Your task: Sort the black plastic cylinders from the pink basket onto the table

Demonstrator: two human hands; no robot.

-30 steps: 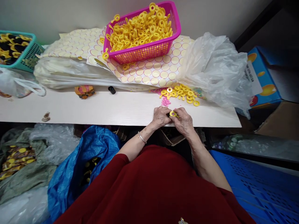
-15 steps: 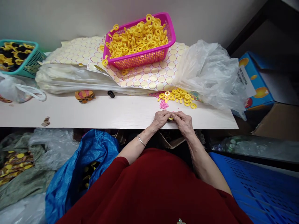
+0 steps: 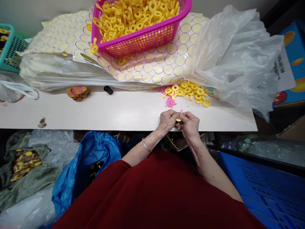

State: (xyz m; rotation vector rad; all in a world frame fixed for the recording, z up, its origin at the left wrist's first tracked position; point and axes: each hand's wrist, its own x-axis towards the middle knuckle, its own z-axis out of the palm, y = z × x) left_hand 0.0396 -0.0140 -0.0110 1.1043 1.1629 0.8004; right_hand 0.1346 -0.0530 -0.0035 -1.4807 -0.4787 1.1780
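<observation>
My left hand (image 3: 168,121) and my right hand (image 3: 190,124) meet at the front edge of the white table, fingers closed on one small round piece (image 3: 178,120). The piece shows a yellow ring with a dark part below and a spot of pink in its middle; fingers cover much of it. Just beyond my hands lies a pile of small pink pieces (image 3: 170,102). Behind and to the right of it are several loose yellow rings with short handles (image 3: 197,92).
A pink basket (image 3: 143,38) of yellow rings stands on sheets of round stickers (image 3: 147,67). Right of it bulges a clear plastic bag (image 3: 228,60). A black cylinder (image 3: 108,90) and an orange patterned bundle (image 3: 78,93) lie left. Below are a blue sack (image 3: 83,159) and blue crate (image 3: 257,181).
The view has shifted closer to the table, so the basket sits higher in it. Both hands stay together at the small round piece, where a pink spot now shows in the ring.
</observation>
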